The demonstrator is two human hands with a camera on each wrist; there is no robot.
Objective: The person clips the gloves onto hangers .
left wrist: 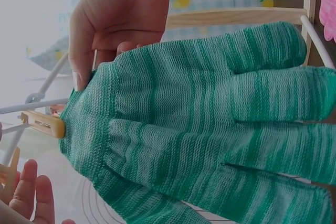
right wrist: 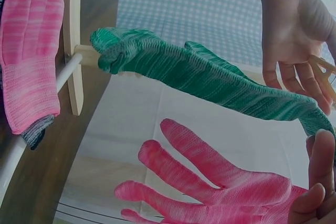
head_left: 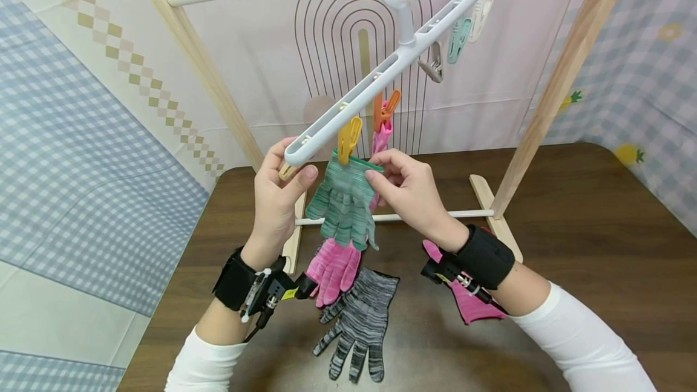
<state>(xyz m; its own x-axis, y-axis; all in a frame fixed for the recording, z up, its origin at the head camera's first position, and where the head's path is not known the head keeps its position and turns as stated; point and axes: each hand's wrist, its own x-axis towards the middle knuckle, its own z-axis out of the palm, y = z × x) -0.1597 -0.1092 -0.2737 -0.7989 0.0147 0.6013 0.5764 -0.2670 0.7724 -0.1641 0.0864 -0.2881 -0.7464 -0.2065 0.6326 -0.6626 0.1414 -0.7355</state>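
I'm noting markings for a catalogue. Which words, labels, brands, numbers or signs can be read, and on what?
None can be read in any view.
Yellow label on the left wrist's camera: any print is too small to read.
Green glove, yellow clip, hanger: no lettering visible.

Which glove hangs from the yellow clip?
The green striped glove, pinched by the right hand. The other hanging glove is pink, on an orange clip; the rest, like the black-and-grey one, lie on the table.
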